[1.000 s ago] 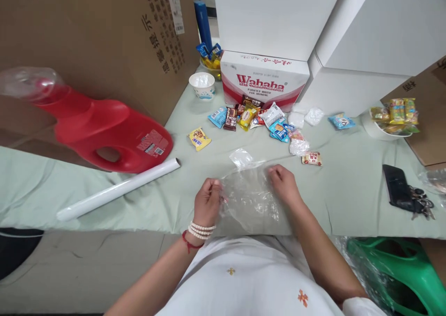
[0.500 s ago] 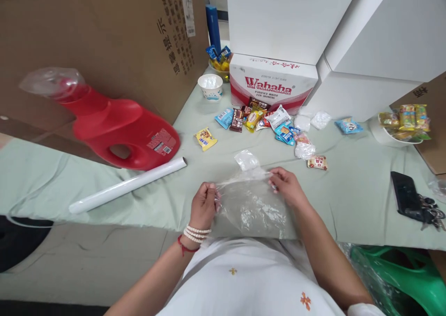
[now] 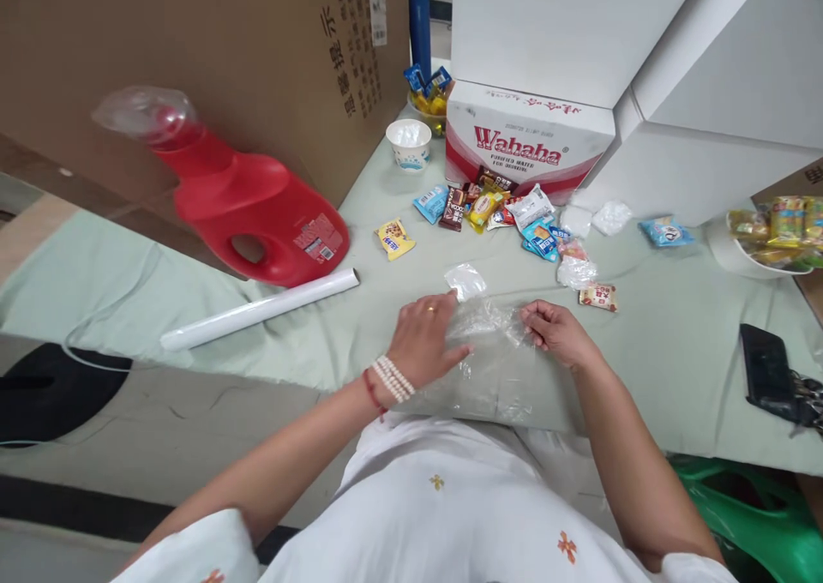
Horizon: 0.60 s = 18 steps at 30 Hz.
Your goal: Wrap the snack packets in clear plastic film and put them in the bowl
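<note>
- Head view: a clear, thin plastic bag [image 3: 495, 381] lies before me at the near edge of the pale green, cloth-covered surface [image 3: 656, 351].
- My right hand [image 3: 556, 330] pinches its upper right part between thumb and fingertips, probably because such limp film needs one side anchored.
- My left hand [image 3: 424, 339] is spread over the left side, thumb apart, seemingly flattening it; I see no grip there.
- A small, whitish translucent packet [image 3: 467, 280] sits at my left fingertips; whether they touch it, I cannot tell.
- Beyond, colourful wrapped snacks [image 3: 485, 210] crowd before a red-and-white cardboard carton [image 3: 527, 129], which blocks the far side.
- Leftward, a glossy white tube [image 3: 263, 307] and a red plastic jug [image 3: 257, 210] limit elbow room.
</note>
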Available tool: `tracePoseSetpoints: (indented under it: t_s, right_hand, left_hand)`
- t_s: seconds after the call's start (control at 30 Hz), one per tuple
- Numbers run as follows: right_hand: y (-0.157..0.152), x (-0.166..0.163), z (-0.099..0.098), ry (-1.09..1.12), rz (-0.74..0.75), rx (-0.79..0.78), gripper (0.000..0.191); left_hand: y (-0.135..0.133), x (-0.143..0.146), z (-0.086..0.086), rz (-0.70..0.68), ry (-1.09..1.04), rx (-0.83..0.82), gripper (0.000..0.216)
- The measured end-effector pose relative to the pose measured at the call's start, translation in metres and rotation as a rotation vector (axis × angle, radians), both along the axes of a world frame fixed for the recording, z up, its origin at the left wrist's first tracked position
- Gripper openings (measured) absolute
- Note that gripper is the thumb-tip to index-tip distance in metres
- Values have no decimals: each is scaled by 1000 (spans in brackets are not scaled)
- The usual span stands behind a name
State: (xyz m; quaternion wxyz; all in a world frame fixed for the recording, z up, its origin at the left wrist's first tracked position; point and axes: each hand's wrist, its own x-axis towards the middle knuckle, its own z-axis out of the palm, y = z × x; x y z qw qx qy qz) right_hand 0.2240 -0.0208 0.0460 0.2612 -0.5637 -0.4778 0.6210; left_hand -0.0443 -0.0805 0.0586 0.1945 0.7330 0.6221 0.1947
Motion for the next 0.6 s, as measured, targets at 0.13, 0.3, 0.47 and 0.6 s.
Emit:
tracePoseSetpoints:
  t_s: [0.13, 0.3, 0.47, 0.6]
  right_hand:
    - [1, 20, 1, -1, -11, -1, 52]
    - [-3, 46, -7, 30, -44, -95, 52]
    - [-7, 53, -13, -80, -50, -83, 48]
    - [1, 67, -6, -447, 28, 89, 37]
  left_hand:
    - [24, 6, -23, 140, -425, -363, 28]
    - [33, -13, -37, 401, -930, -400, 33]
    - [36, -23, -34, 659, -542, -16, 28]
    - [20, -23, -22, 301, -130, 348, 28]
